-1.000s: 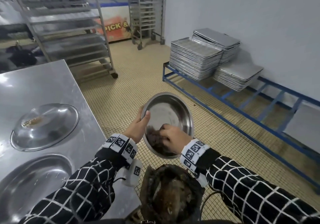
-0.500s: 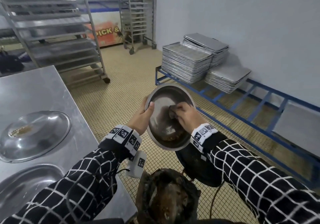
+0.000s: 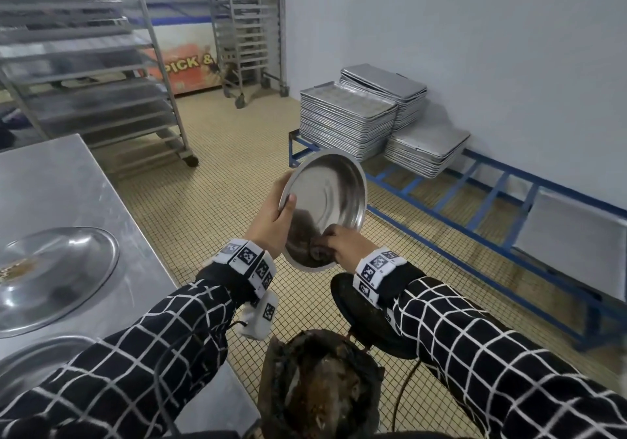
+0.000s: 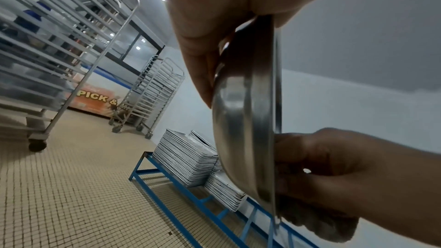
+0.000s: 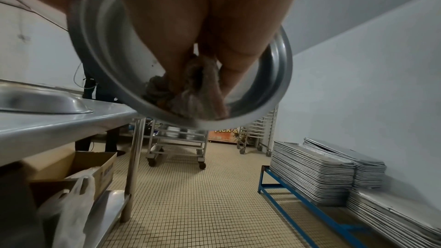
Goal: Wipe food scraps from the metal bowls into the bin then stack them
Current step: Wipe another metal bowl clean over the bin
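Gripped at its rim by the left hand (image 3: 271, 220), thumb inside and fingers behind, a metal bowl (image 3: 325, 197) is held tilted on edge above the bin (image 3: 319, 387). A crumpled cloth (image 5: 190, 90) is clutched in the right hand (image 3: 346, 245) and pressed against the bowl's lower inside wall. Two more bowls (image 3: 57, 269) are set on the steel table (image 3: 51, 181) to the left.

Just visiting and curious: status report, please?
Left hand grips round metal bowl, tilted. Right hand presses brown rag inside it. Dark bin below; nothing blocking.
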A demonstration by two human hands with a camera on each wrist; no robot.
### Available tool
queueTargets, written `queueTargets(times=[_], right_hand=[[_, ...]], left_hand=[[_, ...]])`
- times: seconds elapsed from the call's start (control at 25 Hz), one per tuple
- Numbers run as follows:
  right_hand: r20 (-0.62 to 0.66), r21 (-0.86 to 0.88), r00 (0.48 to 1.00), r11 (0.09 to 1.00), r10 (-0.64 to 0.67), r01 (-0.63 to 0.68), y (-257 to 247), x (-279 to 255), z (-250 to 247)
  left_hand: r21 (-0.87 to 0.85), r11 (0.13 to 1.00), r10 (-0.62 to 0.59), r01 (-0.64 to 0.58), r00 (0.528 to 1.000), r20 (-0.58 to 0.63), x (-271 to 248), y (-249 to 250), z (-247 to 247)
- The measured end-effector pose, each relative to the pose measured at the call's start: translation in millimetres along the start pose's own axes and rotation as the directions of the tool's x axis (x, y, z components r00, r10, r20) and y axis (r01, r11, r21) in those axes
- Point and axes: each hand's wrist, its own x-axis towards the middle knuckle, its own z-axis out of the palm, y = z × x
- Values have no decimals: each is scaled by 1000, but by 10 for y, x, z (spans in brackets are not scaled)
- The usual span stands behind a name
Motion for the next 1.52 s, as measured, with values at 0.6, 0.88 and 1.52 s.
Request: queueTargets(times=[0.6, 0.88, 1.52], right_hand=[[-447, 543, 801, 833, 398, -111, -149, 188, -329], [-310, 452, 944, 891, 111, 43, -223, 82, -3], [-313, 802, 750, 586, 583, -121, -199, -308, -3]], left_hand=[[43, 999, -20, 17, 997, 72, 0, -79, -151], [21, 999, 33, -33, 999, -4, 40, 55, -220], [-47, 999, 21, -24, 998, -66, -32, -94, -141]])
